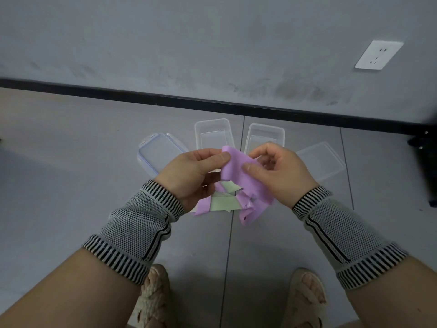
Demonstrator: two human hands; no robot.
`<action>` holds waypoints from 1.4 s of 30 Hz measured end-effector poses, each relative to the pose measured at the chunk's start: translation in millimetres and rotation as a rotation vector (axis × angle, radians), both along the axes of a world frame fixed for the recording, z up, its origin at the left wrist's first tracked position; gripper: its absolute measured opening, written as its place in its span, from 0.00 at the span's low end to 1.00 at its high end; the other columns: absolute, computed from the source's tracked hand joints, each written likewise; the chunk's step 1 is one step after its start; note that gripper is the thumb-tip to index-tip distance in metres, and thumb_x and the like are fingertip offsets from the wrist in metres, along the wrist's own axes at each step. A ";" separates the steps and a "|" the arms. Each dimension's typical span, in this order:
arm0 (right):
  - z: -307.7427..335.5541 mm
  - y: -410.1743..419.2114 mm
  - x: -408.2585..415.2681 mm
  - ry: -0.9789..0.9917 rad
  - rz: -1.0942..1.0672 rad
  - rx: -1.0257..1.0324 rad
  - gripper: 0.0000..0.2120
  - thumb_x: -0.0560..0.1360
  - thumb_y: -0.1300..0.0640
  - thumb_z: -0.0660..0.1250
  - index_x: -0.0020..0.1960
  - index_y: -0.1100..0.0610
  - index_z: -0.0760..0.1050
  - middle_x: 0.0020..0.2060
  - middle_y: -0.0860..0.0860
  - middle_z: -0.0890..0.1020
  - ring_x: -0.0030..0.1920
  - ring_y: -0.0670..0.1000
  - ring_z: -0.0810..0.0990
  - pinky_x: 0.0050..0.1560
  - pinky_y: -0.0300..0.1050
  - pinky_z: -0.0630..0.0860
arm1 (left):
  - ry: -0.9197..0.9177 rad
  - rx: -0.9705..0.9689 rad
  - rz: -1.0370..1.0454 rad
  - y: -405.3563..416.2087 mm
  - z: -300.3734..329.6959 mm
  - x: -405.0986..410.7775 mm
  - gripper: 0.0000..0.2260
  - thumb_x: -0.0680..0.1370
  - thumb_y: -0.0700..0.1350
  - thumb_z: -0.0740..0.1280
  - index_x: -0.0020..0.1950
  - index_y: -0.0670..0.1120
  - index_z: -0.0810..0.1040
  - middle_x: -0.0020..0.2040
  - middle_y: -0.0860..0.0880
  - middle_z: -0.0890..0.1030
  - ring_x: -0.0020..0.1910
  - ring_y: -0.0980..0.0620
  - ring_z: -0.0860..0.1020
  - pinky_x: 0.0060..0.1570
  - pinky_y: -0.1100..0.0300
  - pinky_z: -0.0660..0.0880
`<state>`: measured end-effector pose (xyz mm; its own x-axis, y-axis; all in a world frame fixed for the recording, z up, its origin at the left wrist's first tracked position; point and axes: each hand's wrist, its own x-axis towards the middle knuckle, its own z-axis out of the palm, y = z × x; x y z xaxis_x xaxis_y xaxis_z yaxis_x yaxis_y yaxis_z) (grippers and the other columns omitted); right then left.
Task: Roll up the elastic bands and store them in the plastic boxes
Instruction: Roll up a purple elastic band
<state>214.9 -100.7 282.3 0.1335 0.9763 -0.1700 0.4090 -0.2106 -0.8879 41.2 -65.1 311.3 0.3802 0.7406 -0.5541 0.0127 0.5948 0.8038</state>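
purple elastic band pinched at its top edge between thumb and curled fingers of left hand and right hand, tail hanging to the floor | green band lies below | two open plastic boxes beyond the hands | no readable writing | both forearms raised, palms facing inward

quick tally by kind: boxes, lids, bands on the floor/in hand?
Clear plastic boxes: 2
Lids: 2
Elastic bands: 2 colours, purple held by both hands, green on the floor
Total: 6, if each colour is one band
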 end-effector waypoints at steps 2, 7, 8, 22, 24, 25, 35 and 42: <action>0.4 -1.8 -1.5 -0.112 -0.047 0.089 0.10 0.70 0.52 0.72 0.49 0.50 0.75 0.46 0.46 0.79 0.48 0.45 0.78 0.53 0.45 0.77 | -0.028 -0.020 0.045 1.0 1.2 0.0 0.04 0.76 0.42 0.66 0.42 0.46 0.78 0.32 0.52 0.79 0.27 0.57 0.76 0.27 0.67 0.66; 8.4 -10.8 -22.4 -0.246 0.078 0.478 0.16 0.66 0.44 0.70 0.46 0.55 0.76 0.43 0.47 0.77 0.45 0.45 0.76 0.45 0.37 0.74 | -0.097 -0.075 0.141 0.3 0.5 2.3 0.03 0.76 0.41 0.66 0.46 0.41 0.76 0.35 0.45 0.82 0.32 0.51 0.81 0.34 0.62 0.75; 6.0 -11.2 -26.2 -0.290 0.121 0.503 0.17 0.66 0.44 0.71 0.45 0.56 0.76 0.42 0.48 0.77 0.43 0.45 0.75 0.43 0.38 0.74 | -0.111 -0.082 0.151 0.1 0.1 2.8 0.04 0.76 0.40 0.66 0.47 0.40 0.76 0.37 0.43 0.83 0.33 0.50 0.82 0.35 0.61 0.76; 7.2 0.8 -4.0 0.536 -0.170 -0.008 0.03 0.71 0.66 0.71 0.42 0.59 0.81 0.36 0.55 0.85 0.38 0.54 0.83 0.44 0.52 0.81 | 0.267 0.292 0.051 7.1 -7.5 -7.2 0.11 0.79 0.49 0.63 0.57 0.49 0.81 0.52 0.53 0.83 0.51 0.59 0.81 0.46 0.64 0.75; 6.4 1.5 -4.0 0.580 -0.161 -0.039 0.03 0.71 0.66 0.71 0.41 0.60 0.80 0.36 0.56 0.84 0.38 0.53 0.83 0.42 0.50 0.80 | 0.231 0.308 -0.017 2.6 -7.7 -1.5 0.10 0.79 0.47 0.63 0.57 0.49 0.81 0.51 0.52 0.84 0.49 0.60 0.81 0.40 0.71 0.74; 6.2 1.6 -4.4 0.584 -0.154 -0.049 0.02 0.71 0.66 0.71 0.41 0.60 0.80 0.36 0.57 0.84 0.38 0.54 0.83 0.43 0.51 0.80 | 0.216 0.308 -0.011 1.5 -7.1 0.9 0.09 0.79 0.45 0.63 0.55 0.48 0.81 0.49 0.50 0.84 0.47 0.59 0.82 0.40 0.71 0.74; 5.0 -0.4 -6.3 0.368 -0.123 0.025 0.07 0.71 0.65 0.72 0.46 0.55 0.81 0.42 0.57 0.85 0.44 0.54 0.84 0.49 0.52 0.81 | 0.190 0.289 0.041 0.9 -7.1 3.1 0.06 0.77 0.38 0.65 0.51 0.44 0.81 0.50 0.37 0.82 0.48 0.40 0.80 0.54 0.46 0.78; 7.4 -1.1 -10.8 0.307 -0.123 0.046 0.15 0.69 0.62 0.74 0.51 0.50 0.75 0.45 0.51 0.83 0.45 0.51 0.83 0.48 0.45 0.81 | 0.156 0.246 0.077 1.9 -10.2 3.2 0.05 0.77 0.41 0.66 0.49 0.42 0.81 0.49 0.30 0.80 0.44 0.40 0.78 0.51 0.43 0.77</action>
